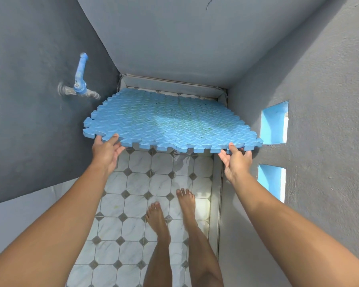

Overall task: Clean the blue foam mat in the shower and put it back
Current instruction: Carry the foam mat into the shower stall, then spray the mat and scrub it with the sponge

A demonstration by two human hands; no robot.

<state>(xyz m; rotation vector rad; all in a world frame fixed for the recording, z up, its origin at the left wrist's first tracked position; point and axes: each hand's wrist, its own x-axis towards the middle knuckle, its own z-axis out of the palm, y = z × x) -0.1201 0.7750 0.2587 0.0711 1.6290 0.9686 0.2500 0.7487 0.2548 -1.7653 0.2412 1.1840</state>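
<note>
Arms stretch forward from the lower corners, both nearly straight, to the near toothed edge of the blue foam mat (170,119). The left hand (107,151) grips the mat's near left corner, with one finger lying along the top of the edge and the rest curled under it. The right hand (235,160) grips close to the near right corner, thumb pressed against the edge and fingers curled beneath. The mat is held roughly level and clear of the floor. Its far edge reaches close to the back wall, and whether it touches anything there cannot be told. A seam runs down its middle, and greenish and dark marks show on the ridged top.

Below the mat lies a tiled floor (137,204) of white octagons with small grey squares. Grey walls close in on the mat's left, far and right sides, forming a narrow stall.

Left of the mat a tap (79,83) with a blue lever juts from the wall, its spout just beside the mat's left edge. Right of the mat two blue-lined openings (275,125) pierce the wall, the upper one just beside the near right corner. Bare feet (155,216) stand on the tiles on the near side of the mat, between the arms.
</note>
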